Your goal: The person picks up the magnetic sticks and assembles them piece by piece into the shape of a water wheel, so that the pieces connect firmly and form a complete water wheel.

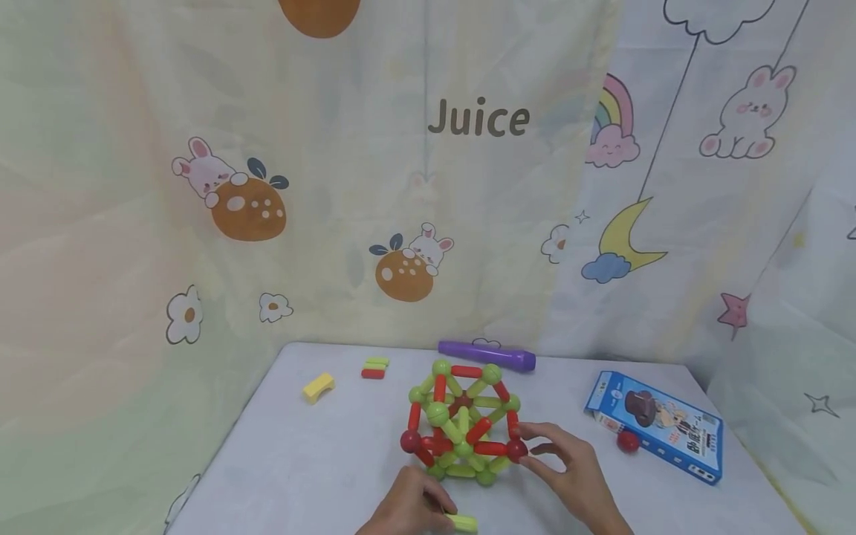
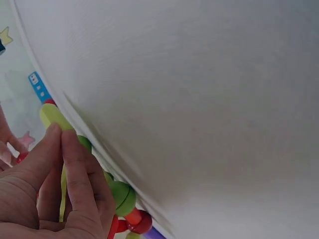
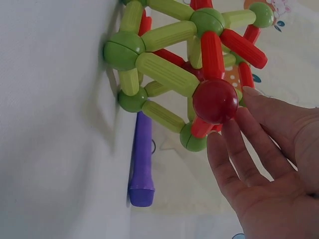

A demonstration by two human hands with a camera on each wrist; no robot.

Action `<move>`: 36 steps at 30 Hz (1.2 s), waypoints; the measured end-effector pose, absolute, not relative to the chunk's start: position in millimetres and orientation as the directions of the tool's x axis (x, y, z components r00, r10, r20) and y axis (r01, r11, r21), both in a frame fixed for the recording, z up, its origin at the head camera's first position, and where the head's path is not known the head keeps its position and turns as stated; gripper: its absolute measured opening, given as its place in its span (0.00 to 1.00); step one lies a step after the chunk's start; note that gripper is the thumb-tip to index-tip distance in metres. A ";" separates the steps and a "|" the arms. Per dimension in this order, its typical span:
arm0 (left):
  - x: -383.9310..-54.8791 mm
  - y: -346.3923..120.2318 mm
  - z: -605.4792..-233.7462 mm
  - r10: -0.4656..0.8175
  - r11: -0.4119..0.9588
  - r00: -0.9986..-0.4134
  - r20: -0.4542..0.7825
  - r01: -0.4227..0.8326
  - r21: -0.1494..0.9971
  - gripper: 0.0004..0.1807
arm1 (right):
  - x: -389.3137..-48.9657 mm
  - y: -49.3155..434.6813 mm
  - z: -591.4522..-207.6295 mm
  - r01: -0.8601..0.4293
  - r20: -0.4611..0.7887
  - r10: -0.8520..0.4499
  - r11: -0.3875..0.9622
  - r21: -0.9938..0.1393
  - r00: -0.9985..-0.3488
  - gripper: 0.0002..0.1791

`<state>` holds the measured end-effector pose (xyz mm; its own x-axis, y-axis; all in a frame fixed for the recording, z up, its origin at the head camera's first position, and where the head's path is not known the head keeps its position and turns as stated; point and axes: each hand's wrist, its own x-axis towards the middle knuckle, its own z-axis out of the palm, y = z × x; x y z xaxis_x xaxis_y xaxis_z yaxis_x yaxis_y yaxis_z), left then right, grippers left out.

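A ball-and-rod magnetic structure [image 1: 461, 448] of green and red balls joined by yellow-green and red rods stands on the table. My left hand [image 1: 414, 505] is in front of it, low in the head view, and pinches a loose yellow-green magnetic rod [image 2: 56, 118] between thumb and fingertips. One end of that rod sticks out past the fingers. At the structure's right side, my right hand [image 1: 568, 468] holds a red ball [image 3: 215, 101] at a corner, thumb on one side and fingers on the other. Several rods meet at this ball.
On the white table [image 1: 281, 461], a purple microphone-shaped toy [image 1: 488, 356] lies behind the structure. A yellow arch block [image 1: 319, 388] and a few short rods [image 1: 374, 368] are at back left. To the right lies a blue box [image 1: 658, 423] with a loose red ball [image 1: 628, 442] against it.
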<state>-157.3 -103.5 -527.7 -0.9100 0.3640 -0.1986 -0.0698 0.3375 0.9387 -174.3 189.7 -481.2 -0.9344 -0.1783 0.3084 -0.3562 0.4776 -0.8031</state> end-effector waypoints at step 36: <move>-183.1 -167.1 -467.5 0.276 0.394 -0.880 0.386 0.470 0.790 0.33 | -174.1 194.3 -483.5 -0.354 0.282 -0.220 0.468 -0.810 -0.934 0.26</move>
